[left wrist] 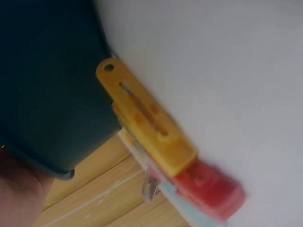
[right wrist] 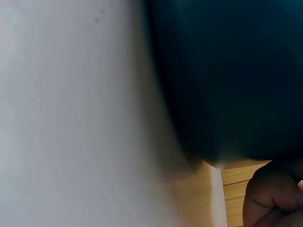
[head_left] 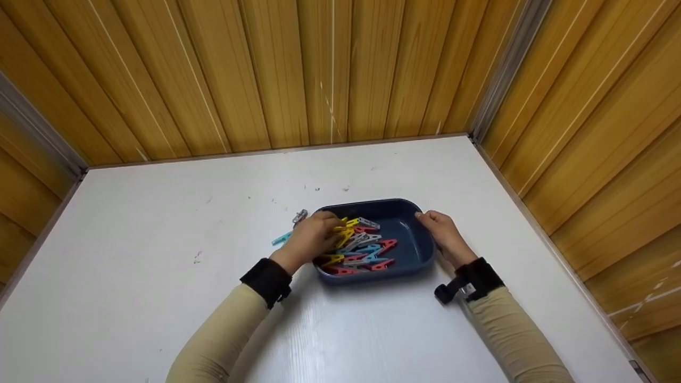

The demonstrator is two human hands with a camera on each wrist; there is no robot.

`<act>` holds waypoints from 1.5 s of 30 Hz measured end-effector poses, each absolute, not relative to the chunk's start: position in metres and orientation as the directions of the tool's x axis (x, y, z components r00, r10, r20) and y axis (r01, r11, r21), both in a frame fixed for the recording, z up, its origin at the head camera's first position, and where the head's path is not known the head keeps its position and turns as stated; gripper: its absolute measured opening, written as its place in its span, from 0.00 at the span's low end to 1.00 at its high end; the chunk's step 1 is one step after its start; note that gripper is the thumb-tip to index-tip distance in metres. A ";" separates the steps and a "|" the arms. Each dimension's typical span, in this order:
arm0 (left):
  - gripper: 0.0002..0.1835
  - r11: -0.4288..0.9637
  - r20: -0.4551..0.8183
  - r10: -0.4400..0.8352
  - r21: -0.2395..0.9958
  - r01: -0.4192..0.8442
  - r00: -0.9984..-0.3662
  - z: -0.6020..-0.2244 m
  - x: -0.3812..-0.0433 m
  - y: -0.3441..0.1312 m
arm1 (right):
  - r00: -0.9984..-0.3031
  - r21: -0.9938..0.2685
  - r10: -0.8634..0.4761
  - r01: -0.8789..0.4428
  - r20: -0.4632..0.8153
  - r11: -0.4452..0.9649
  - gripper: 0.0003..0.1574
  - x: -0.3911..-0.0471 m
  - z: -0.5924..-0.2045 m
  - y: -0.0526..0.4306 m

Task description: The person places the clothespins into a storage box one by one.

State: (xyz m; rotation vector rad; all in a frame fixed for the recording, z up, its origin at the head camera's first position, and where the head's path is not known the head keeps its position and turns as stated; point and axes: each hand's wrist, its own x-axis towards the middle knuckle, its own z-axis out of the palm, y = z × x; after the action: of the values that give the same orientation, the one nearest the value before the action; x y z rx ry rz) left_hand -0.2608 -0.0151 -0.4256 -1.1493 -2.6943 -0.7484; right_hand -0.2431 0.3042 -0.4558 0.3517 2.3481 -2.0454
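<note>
A dark blue plastic tub (head_left: 407, 244) sits on the white table, with several coloured plastic clothespins (head_left: 367, 250) heaped in its left half. My left hand (head_left: 314, 236) reaches over the left rim, its fingers among yellow clothespins (head_left: 348, 234); I cannot tell whether they hold one. In the left wrist view that hand (left wrist: 21, 194) shows partly, at the tub's rim. My right hand (head_left: 442, 233) grips the right rim, thumb on top. Curled fingers (right wrist: 274, 194) of it show by the tub's wall in the right wrist view.
Outside the tub on the left, a light blue clothespin (head_left: 281, 239) and a silvery metal clip (head_left: 300, 215) lie on the table (head_left: 159, 276). The left wrist view shows a yellow clothespin (left wrist: 147, 118) and a red one (left wrist: 210, 189) beside the tub. Wood-patterned walls (head_left: 319, 74) enclose the table.
</note>
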 end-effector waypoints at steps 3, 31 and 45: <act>0.14 0.605 0.326 0.604 0.407 0.684 -0.728 -0.415 -0.260 -0.022 | -0.975 -0.975 0.149 0.185 -0.166 0.125 0.27 -0.239 -0.448 0.303; 0.14 0.873 -0.017 0.336 0.380 0.305 -0.942 -0.436 -0.228 -0.079 | -0.965 -0.964 0.176 0.219 -0.192 0.152 0.27 -0.235 -0.453 0.313; 0.14 0.888 0.011 0.309 0.354 0.293 -0.951 -0.442 -0.231 -0.078 | -0.974 -0.968 0.161 0.184 -0.157 0.170 0.26 -0.239 -0.458 0.311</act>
State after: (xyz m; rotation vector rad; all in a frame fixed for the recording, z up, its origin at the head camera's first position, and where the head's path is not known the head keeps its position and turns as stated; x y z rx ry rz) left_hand -0.2310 -0.0778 -0.4418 -0.4935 -3.0967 -0.5694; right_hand -0.2388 0.3111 -0.4579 0.3522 2.3891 -1.9810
